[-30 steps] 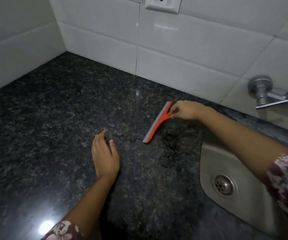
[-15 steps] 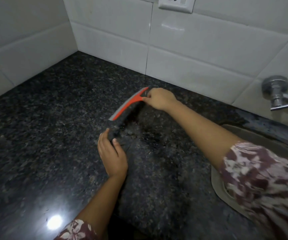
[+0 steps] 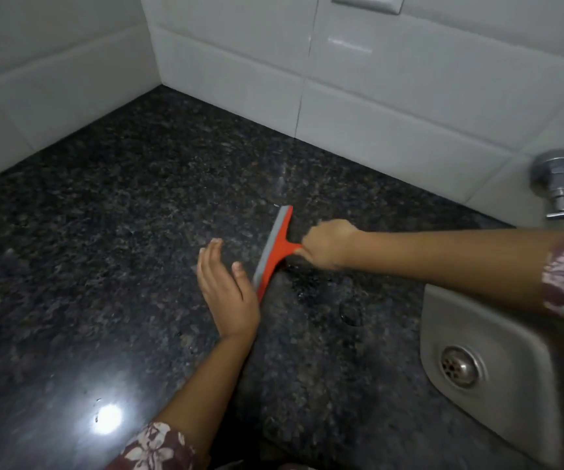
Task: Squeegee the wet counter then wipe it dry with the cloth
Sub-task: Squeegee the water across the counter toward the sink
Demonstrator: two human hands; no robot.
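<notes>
An orange squeegee [image 3: 275, 249] with a grey rubber blade lies with its blade edge on the dark speckled granite counter [image 3: 104, 266]. My right hand [image 3: 328, 244] is shut on its handle, reaching in from the right. My left hand [image 3: 228, 290] rests flat on the counter with fingers apart, its thumb just left of the blade's near end. Water droplets glisten on the counter to the right of the blade. No cloth is in view.
A steel sink [image 3: 497, 368] with a round drain [image 3: 460, 366] is set into the counter at the right. A chrome tap [image 3: 560, 179] sticks out of the white tiled wall [image 3: 392, 96] above it. Tiled walls meet in a corner at the back left.
My right hand has drawn the squeegee back toward the sink side and set its blade down on the counter. My left hand has stayed flat in place.
</notes>
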